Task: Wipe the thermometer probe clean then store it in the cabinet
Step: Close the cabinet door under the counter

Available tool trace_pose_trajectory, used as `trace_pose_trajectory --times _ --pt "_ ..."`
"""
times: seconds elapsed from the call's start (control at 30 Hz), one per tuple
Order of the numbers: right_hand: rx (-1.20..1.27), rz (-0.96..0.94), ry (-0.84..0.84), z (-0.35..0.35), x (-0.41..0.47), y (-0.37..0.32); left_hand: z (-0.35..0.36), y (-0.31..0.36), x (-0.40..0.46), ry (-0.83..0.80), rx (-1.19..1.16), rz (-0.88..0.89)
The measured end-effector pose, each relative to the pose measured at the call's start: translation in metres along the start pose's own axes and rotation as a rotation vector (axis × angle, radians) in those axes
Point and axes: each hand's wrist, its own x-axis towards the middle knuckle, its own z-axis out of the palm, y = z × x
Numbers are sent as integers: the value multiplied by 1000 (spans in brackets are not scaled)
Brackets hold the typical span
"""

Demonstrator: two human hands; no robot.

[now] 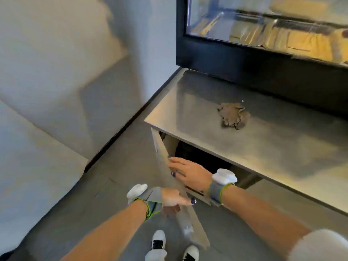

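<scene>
The steel cabinet door [162, 147] under the counter stands swung out toward me, its inside dark [190, 149]. My left hand [172, 199] grips the door's top edge near its free end. My right hand [186, 170] lies flat with fingers spread against the inner face of the door. A crumpled brown paper wipe [233, 115] lies on the steel countertop [273, 147], apart from both hands. No thermometer probe shows anywhere in the view.
A black glass-fronted display case [263, 44] with trays stands at the back of the counter. A white wall [56, 72] with a dark skirting runs on the left. Grey tiled floor [122, 166] lies below, with my white shoes [158, 242] near the door's lower edge.
</scene>
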Motion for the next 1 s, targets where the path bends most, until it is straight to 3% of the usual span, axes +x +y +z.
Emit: trace_pose_trajectory --times 0.17,0.53,0.73,0.83,1.0 --pt "149 295 46 -22 -44 36 5 42 14 -35 -211 -39" --pt "97 813 121 -30 -154 67 0 76 38 2 -143 57" --pt "164 820 222 -20 -175 56 -13 88 49 34 98 116" --pt "228 774 175 -11 -166 57 -21 95 52 145 387 212" --pt "299 774 104 0 -138 68 -29 98 58 190 509 278"
